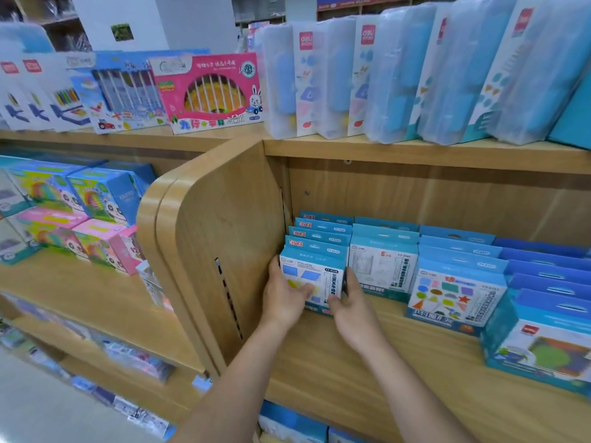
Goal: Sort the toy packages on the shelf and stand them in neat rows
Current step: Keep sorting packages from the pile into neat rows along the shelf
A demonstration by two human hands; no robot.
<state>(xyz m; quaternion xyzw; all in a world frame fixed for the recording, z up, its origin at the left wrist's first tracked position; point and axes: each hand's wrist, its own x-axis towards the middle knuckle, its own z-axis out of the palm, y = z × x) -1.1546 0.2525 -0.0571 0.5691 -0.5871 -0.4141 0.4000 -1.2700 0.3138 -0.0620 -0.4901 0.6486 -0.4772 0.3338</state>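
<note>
Toy packages [460,247] stand in four rows on the wooden shelf [351,362] at the lower right of the frame, each row running front to back. At the middle left, on a neighbouring shelf, blue and pink panda boxes [96,203] are stacked. A rounded wooden divider panel [224,235] closes the shelf's left end.

Just right of it, the left hand [283,295] grips the left edge of the front package [311,276] of the leftmost row [319,235], thumb across its face and fingers round its side. This row counts five packages: the held one and four behind it, each showing a blue top strip with red lettering. The right hand [351,302] holds the same package's right edge, thumb on the lower front, fingers curled along the side. Two hands are thus on one upright package.

The second row [383,270] shows a white-faced package with two blue tops behind it. The third row [457,295] has four, the front one printed with coloured shapes. The fourth row [550,276], dark blue, runs off the right edge; its count cannot be told.

On the upper shelf [415,148], one pink box [211,91] stands left of a line of clear blue cases [399,75].
</note>
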